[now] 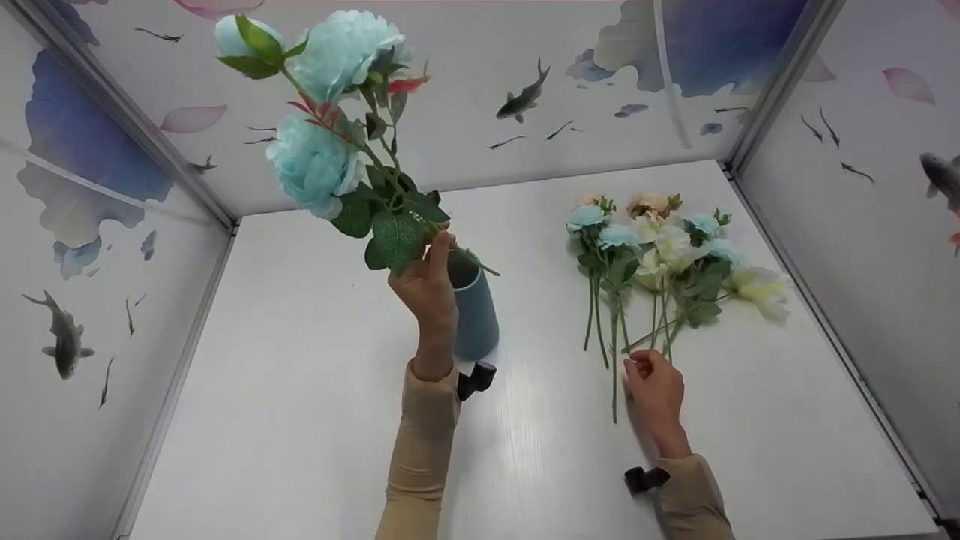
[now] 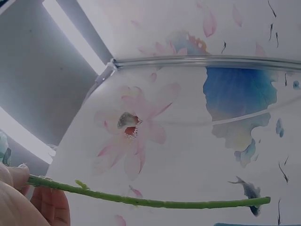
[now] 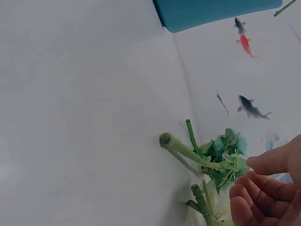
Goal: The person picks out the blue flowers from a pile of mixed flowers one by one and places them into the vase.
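Light strips point(image 2: 75, 36) glare overhead; the wrist views look dim.

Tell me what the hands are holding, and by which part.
The left hand holds the blue flowers by their stem, just below the leaves. The right hand, near the other stems, appears to hold nothing.

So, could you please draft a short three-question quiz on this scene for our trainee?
1. Multiple choice: which holds the flower spray with big light-blue blooms?
A) the right hand
B) the left hand
C) neither hand

2. True or false: the blue vase stands upright on the white table.

3. Fill in the blank: in the head view, the loose flowers lie on the table to the ____ of the vase.

Key: 1. B; 2. True; 3. right
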Demonstrator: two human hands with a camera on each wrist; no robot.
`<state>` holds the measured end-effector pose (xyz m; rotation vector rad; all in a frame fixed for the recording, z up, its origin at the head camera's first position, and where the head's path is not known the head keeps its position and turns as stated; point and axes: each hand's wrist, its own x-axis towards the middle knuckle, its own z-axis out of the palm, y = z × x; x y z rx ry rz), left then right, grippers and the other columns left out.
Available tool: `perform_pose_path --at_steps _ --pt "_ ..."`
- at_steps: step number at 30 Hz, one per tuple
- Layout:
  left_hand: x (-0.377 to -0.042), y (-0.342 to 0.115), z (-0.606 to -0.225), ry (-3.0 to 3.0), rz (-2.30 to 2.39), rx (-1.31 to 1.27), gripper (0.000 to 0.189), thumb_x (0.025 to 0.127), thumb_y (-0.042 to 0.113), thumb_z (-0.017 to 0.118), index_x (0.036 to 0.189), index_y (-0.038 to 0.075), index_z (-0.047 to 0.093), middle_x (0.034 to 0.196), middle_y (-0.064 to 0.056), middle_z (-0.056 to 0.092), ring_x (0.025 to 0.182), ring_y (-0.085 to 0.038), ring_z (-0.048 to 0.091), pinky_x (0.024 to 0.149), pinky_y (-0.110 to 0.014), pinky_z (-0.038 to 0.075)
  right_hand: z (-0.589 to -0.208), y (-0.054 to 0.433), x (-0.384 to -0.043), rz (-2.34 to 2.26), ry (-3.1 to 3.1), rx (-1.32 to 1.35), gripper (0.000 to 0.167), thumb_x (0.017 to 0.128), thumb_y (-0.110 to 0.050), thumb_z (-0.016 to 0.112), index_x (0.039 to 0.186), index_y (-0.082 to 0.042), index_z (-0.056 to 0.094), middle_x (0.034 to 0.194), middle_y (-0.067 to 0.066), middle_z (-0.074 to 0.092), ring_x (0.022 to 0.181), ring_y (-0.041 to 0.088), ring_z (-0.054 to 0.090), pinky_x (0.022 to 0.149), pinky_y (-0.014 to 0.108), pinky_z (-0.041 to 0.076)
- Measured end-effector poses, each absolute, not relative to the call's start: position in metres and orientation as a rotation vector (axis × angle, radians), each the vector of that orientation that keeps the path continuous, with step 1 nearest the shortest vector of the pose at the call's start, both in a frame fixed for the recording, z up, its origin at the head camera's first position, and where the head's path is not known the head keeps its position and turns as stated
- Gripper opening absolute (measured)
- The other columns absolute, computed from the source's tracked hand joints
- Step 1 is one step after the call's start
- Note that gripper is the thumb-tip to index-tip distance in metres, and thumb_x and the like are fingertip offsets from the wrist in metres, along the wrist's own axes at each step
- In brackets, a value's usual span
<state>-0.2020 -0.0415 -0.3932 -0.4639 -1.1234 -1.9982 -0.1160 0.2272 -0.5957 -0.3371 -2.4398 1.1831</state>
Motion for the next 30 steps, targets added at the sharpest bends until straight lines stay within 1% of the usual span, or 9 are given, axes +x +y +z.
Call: perform_pose_path --at_steps 5,8,11,13,15,19,25,30 --pt "-0.203 -0.045 -0.387 -1.024 -2.021 -0.504 0.038 0.082 -0.008 0.064 0.113 0.013 0.059 0.093 -0.005 0.067 0.086 -0.018 0.063 0.074 -0.030 0.050 -0.595 0.228 -0.116 1.201 -2.471 -0.355 0.008 0.084 -0.007 0.067 0.087 0.000 0.067 0.072 0.009 0.062 0.065 0.020 0.056 0.058 0.028 0.041" --pt "-0.201 -0.048 -0.384 -0.993 -2.017 -0.518 0.037 0.082 -0.006 0.066 0.114 0.012 0.059 0.093 -0.007 0.067 0.086 -0.020 0.064 0.074 -0.030 0.051 -0.596 0.228 -0.116 1.208 -2.502 -0.367 0.008 0.085 -0.007 0.066 0.088 0.001 0.066 0.074 0.010 0.062 0.067 0.021 0.057 0.059 0.030 0.042" --pt "-0.196 -0.052 -0.380 -1.006 -1.977 -0.508 0.027 0.083 -0.001 0.067 0.107 0.011 0.064 0.091 -0.007 0.068 0.085 -0.020 0.064 0.074 -0.031 0.051 -0.596 0.229 -0.116 1.218 -2.545 -0.360 0.009 0.085 -0.007 0.065 0.089 0.002 0.066 0.075 0.011 0.063 0.068 0.022 0.057 0.060 0.030 0.043" --pt "-0.193 -0.055 -0.376 -1.010 -1.947 -0.496 0.025 0.083 -0.003 0.066 0.103 0.012 0.065 0.090 -0.006 0.068 0.085 -0.020 0.064 0.074 -0.031 0.050 -0.595 0.229 -0.116 1.222 -2.568 -0.348 0.009 0.085 -0.007 0.065 0.089 0.002 0.066 0.075 0.011 0.063 0.068 0.022 0.057 0.060 0.030 0.043" --pt "-0.191 -0.058 -0.373 -1.006 -1.910 -0.478 0.027 0.082 -0.008 0.063 0.101 0.011 0.065 0.090 -0.006 0.069 0.085 -0.020 0.064 0.073 -0.031 0.051 -0.595 0.229 -0.116 1.217 -2.583 -0.322 0.010 0.085 -0.007 0.065 0.089 0.002 0.066 0.075 0.011 0.063 0.068 0.023 0.057 0.059 0.031 0.043" --pt "-0.191 -0.065 -0.369 -0.984 -1.847 -0.454 0.037 0.079 -0.016 0.058 0.105 0.010 0.060 0.090 -0.008 0.068 0.086 -0.022 0.066 0.071 -0.031 0.052 -0.594 0.229 -0.117 1.204 -2.600 -0.289 0.010 0.084 -0.006 0.066 0.087 0.002 0.067 0.073 0.010 0.063 0.067 0.023 0.056 0.059 0.032 0.043" --pt "-0.194 -0.073 -0.371 -1.000 -1.826 -0.433 0.039 0.078 -0.018 0.055 0.104 0.011 0.063 0.090 -0.008 0.068 0.086 -0.021 0.065 0.072 -0.031 0.051 -0.597 0.228 -0.121 1.165 -2.652 -0.260 0.009 0.082 -0.007 0.067 0.084 0.002 0.067 0.070 0.008 0.061 0.062 0.020 0.054 0.056 0.030 0.041" --pt "-0.196 -0.074 -0.377 -0.998 -1.849 -0.430 0.040 0.079 -0.014 0.060 0.109 0.011 0.063 0.092 -0.008 0.067 0.085 -0.020 0.064 0.071 -0.030 0.052 -0.598 0.228 -0.123 1.132 -2.678 -0.246 0.009 0.081 -0.007 0.068 0.082 0.002 0.066 0.068 0.007 0.061 0.060 0.019 0.053 0.054 0.030 0.041"
